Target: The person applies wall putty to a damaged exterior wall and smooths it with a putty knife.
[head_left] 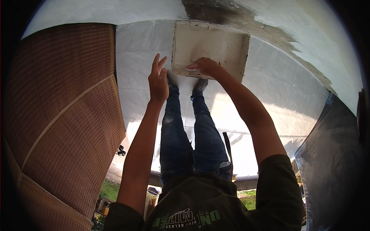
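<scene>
My left hand (158,82) is raised beside the left edge of a shallow beige rectangular tray (246,57), with its fingers spread and nothing in them. The tray has a rough, dark-flecked rim and pale smears inside. Over its near part is my right hand (208,67), bent at the wrist with the fingers curled in. Something pinkish shows at its fingertips; I cannot tell whether that is skin or a held thing. My feet stand just below the tray's near edge.
Grey tiles cover the floor (135,69). Ahead rises a pale wall (300,23) with a dark, patchy area (219,11). A brown woven screen (69,96) stands at the left, and a dark sheet (327,154) hangs at the right. Grass shows behind me.
</scene>
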Motion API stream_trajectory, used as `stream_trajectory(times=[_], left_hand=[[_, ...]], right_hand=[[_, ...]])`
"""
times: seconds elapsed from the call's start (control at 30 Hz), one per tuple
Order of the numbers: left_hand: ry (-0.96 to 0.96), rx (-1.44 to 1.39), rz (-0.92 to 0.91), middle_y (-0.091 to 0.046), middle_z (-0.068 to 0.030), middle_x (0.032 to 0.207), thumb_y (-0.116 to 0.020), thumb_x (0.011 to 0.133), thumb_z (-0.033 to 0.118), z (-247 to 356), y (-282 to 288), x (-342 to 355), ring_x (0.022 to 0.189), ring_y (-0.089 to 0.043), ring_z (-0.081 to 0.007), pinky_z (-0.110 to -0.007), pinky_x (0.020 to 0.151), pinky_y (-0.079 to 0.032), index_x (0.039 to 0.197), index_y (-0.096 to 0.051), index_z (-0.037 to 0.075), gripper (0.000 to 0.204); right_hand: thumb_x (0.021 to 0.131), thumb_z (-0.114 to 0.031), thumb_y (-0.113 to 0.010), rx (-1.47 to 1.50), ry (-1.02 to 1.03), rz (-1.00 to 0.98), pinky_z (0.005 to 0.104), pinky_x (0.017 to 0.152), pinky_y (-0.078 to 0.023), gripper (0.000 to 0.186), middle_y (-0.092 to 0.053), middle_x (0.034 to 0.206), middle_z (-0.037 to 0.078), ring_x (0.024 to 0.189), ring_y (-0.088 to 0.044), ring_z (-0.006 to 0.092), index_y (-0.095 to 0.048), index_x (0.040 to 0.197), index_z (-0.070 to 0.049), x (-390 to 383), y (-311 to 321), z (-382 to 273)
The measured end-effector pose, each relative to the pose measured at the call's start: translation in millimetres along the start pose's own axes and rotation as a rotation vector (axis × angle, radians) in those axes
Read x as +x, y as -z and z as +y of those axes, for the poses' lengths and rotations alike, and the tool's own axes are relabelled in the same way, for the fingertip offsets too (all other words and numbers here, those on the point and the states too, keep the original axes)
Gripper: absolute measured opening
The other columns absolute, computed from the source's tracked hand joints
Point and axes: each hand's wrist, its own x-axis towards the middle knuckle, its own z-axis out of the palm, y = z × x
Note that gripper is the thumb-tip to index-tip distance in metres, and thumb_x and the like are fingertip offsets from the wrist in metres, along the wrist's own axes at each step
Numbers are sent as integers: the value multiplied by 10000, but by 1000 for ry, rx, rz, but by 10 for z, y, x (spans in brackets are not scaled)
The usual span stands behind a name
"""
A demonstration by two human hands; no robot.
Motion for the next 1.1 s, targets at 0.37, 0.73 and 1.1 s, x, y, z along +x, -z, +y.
stream_trajectory(times=[0.37,0.73,1.1], left_hand=[[-66,83,40,-535,-226,1379,-380,951,178,-46,171,-36,1316,-467,-391,-430,1118,-313,1466,-309,-22,558],[-101,99,64,-528,-174,1402,-266,1028,475,148,320,-34,1353,-435,-313,-445,1146,-251,1491,-286,21,649],[-493,28,90,-493,-226,1419,-352,1014,413,1455,433,223,1367,-407,-380,-432,1137,-276,1480,-286,-16,637]], right_hand=[[782,-123,-716,21,-59,-342,411,818,-496,251,-695,985,166,945,-660,308,-701,1007,-14,149,388,29],[934,-118,-634,1432,-287,-230,367,1029,-485,425,-612,1230,126,1120,-611,228,-488,1308,22,-544,823,76],[954,-113,-605,1706,166,257,365,960,-529,345,-640,1171,127,1082,-638,213,-532,1255,39,-1434,1694,-882]])
